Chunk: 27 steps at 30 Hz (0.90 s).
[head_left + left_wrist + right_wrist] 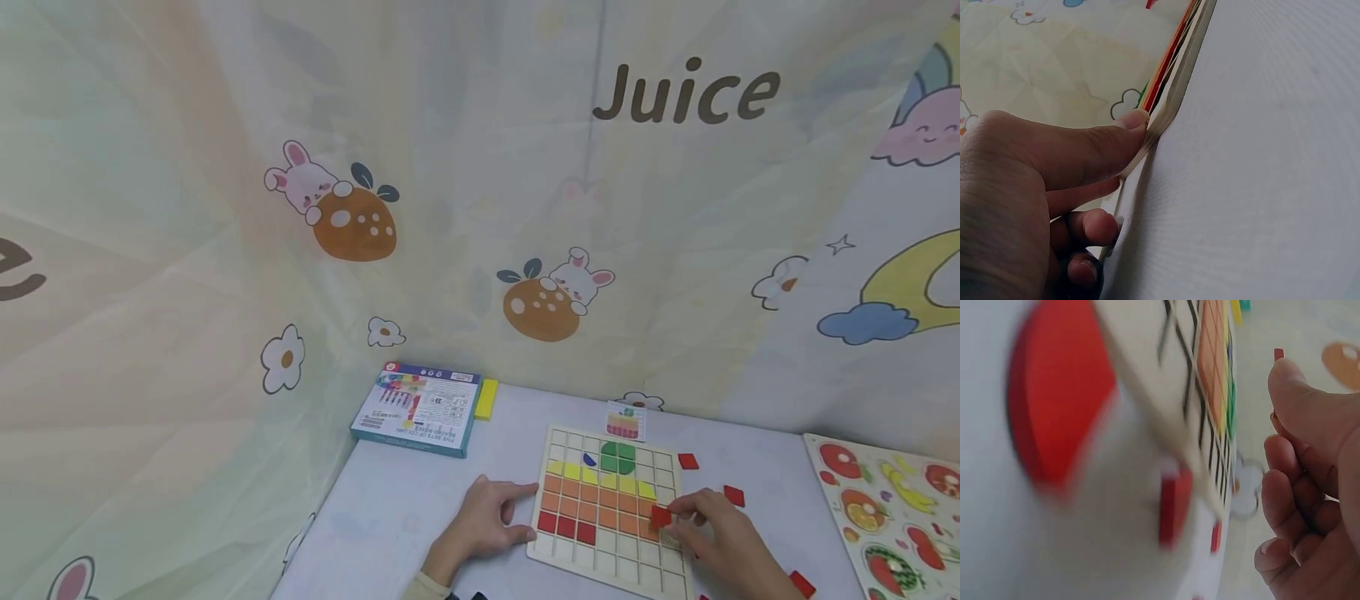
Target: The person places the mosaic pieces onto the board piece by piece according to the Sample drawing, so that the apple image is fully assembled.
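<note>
Red tile going onto the grid board

The right hand (720, 533) pinches a red tile (660, 517) over the board (609, 508)'s right side; the left hand (487, 521), fingers loosely spread, braces the board's left edge, likely steadying it on the bench (405, 517).

Box (417, 408) behind-left of grid board (609, 560)

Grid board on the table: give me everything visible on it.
The grid board is a pale, wood-looking square tray with a raised rim, lying flat on the white table. Thin lines divide it into small square cells. Green tiles sit near the top with a small blue piece beside them, then a yellow row, orange rows, and three red tiles at lower left; the bottom rows are bare. The left hand presses its left edge. The right hand pinches a red tile over its right side.
</note>
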Motion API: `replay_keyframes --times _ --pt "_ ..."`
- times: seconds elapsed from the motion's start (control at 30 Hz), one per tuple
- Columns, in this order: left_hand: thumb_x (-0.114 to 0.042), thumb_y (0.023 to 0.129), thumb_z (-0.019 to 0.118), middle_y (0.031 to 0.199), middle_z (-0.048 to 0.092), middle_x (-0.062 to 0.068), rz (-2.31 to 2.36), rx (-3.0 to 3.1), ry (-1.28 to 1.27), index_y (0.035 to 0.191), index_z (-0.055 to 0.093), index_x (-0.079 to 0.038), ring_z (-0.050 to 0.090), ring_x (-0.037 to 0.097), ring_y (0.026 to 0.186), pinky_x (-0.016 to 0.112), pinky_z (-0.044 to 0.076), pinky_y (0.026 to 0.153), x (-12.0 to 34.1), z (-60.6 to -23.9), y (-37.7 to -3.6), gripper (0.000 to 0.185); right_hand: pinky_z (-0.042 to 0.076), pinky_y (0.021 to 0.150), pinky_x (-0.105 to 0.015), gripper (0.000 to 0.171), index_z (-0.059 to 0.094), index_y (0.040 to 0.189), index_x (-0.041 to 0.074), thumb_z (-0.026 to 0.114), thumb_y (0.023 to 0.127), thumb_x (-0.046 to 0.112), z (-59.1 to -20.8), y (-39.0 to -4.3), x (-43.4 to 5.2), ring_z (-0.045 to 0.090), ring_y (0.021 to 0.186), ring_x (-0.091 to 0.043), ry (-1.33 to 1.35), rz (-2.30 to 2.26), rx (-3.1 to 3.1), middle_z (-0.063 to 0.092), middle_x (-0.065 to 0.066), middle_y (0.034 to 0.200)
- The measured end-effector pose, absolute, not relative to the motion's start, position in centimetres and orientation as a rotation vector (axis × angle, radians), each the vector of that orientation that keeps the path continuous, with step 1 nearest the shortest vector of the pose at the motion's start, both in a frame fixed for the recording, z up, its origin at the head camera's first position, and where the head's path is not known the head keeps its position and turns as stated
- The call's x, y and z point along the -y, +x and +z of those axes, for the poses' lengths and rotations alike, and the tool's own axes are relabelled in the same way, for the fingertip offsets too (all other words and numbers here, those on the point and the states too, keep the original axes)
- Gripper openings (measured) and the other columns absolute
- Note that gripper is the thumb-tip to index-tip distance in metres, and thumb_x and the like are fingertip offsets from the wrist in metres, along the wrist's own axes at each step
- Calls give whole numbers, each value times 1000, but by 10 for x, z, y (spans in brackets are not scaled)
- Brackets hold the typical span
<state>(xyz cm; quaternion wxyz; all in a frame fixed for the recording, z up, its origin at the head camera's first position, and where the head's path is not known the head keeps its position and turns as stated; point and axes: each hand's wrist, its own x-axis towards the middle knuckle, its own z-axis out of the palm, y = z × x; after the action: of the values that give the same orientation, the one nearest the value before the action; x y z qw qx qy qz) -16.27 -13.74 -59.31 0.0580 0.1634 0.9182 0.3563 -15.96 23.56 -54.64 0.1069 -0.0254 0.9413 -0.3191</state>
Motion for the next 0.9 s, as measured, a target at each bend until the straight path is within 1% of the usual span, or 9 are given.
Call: replay_keyframes --times 0.1,0.23,0.33,0.53,0.6,0.77,0.9 --pt "-40 78 89 59 48 -18 1084 -2779 492 138 72 -33 39 1 55 24 26 69 138 -593 -163 62 55 76 -26 39 72 113 18 89 85 39 -547 -152 -218 54 96 -17 -59 -974 -2722 63 3 104" --pt "-40 78 89 59 48 -18 1101 -2780 505 138 72 -32 38 1 55 25 26 68 137 -593 -164 62 54 75 -24 33 74 105 19 91 82 37 -550 -143 -197 55 92 -14 -84 -994 -2716 64 6 98" --pt "-40 78 89 59 48 -19 1098 -2784 510 137 72 -32 38 0 55 24 25 68 137 -594 -163 62 54 77 -24 30 74 99 22 92 81 36 -553 -139 -185 57 92 -11 -94 -980 -2726 65 8 97" --pt "-40 79 89 59 47 -19 1078 -2801 517 137 72 -32 38 -1 55 24 26 67 138 -596 -163 62 56 85 -32 32 73 97 26 93 79 43 -556 -137 -174 55 95 -11 -135 -889 -2775 65 12 99" --pt "-40 79 89 59 48 -19 1080 -2797 510 137 72 -32 38 -1 56 24 26 67 137 -596 -163 62 55 85 -31 31 74 97 26 93 79 42 -557 -137 -172 55 94 -11 -152 -886 -2786 64 12 98" --pt "-40 78 90 59 48 -19 1074 -2792 495 137 72 -33 38 0 56 24 25 68 137 -596 -163 62 53 79 -24 29 74 95 26 94 78 37 -561 -138 -168 54 90 -9 -169 -883 -2811 62 12 96" --pt "-40 78 90 59 48 -19 1068 -2791 484 137 72 -34 39 0 56 24 25 68 137 -595 -164 62 53 79 -23 31 74 95 26 95 76 37 -563 -138 -166 54 90 -8 -175 -887 -2829 62 12 96"
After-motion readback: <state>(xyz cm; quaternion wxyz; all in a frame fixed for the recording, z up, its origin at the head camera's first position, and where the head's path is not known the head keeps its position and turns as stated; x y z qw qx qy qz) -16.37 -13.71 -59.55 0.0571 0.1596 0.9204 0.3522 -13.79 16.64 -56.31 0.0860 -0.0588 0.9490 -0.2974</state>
